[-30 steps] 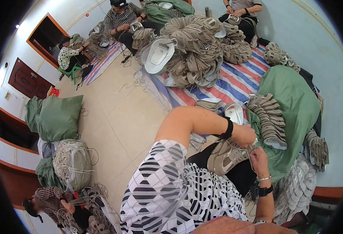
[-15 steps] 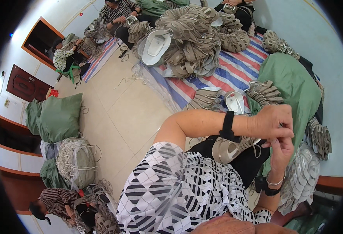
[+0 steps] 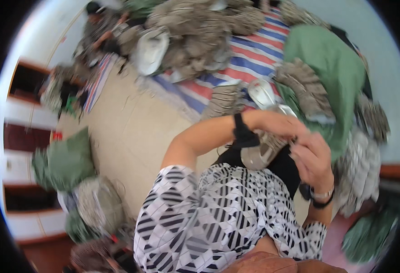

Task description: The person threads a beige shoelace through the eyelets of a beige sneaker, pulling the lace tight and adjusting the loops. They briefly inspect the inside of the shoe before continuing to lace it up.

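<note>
A beige shoe upper rests on my lap, toe toward me, below my two hands. My left hand reaches across above its lacing side, with fingers bent and closed. Close beside it is my right hand, raised with its fingers curled together toward the left fingertips. Motion blur hides what is pinched between them. Part of the shoe is covered by my left hand and wrist. Just beyond lie a stack of beige uppers and an upper with its white inside showing.
A large heap of beige uppers sits on a striped sheet. Green cloth and more uppers lie to my right. Stuffed green sacks stand on the left floor. Other people sit at the far left.
The view has shifted and blurred. My hands were touching, the left one above the right; now the left lies flatter over the shoe and the right is raised beside it.
</note>
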